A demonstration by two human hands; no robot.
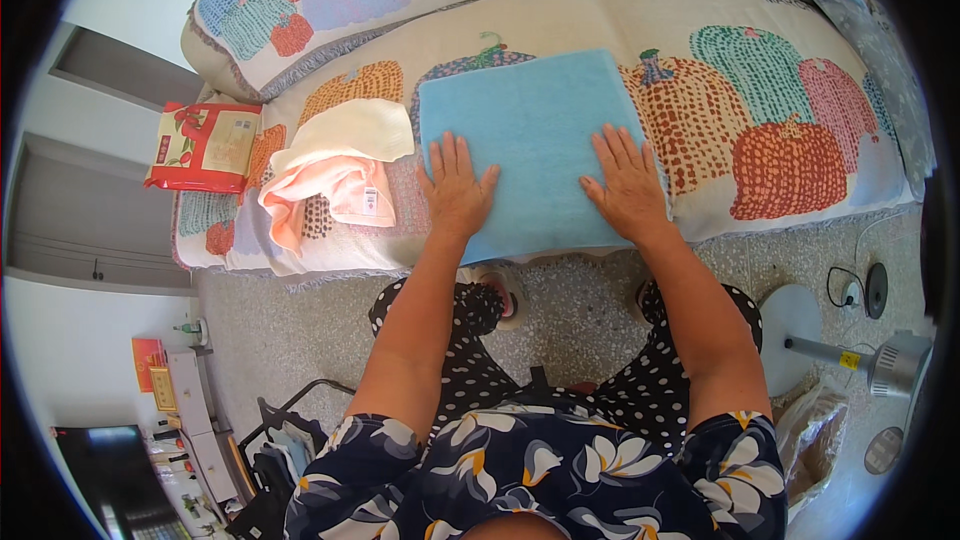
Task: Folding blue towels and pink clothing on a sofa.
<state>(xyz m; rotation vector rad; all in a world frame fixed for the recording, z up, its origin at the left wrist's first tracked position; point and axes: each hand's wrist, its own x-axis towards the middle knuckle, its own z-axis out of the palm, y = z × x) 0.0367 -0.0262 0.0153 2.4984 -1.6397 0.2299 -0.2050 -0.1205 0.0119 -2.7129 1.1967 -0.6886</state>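
Observation:
A light blue towel [535, 130] lies flat as a near square on the sofa seat in front of me. My left hand [458, 185] rests palm down on its left side, fingers stretched and slightly apart. On its right side my right hand [628, 185] lies flat too, with the fingers spread. Neither hand holds anything. To the left of the blue towel, a crumpled pink towel [335, 180] with a small white label sits beside a cream towel [350, 130], which partly overlaps it.
A pumpkin-patterned cover [700, 120] is over the sofa. At its left end stands a red and beige package [205, 148]. On the floor to the right are a grey stand fan [890, 365] and a clear plastic bag [810, 430]. A black-framed cart [280, 440] stands lower left.

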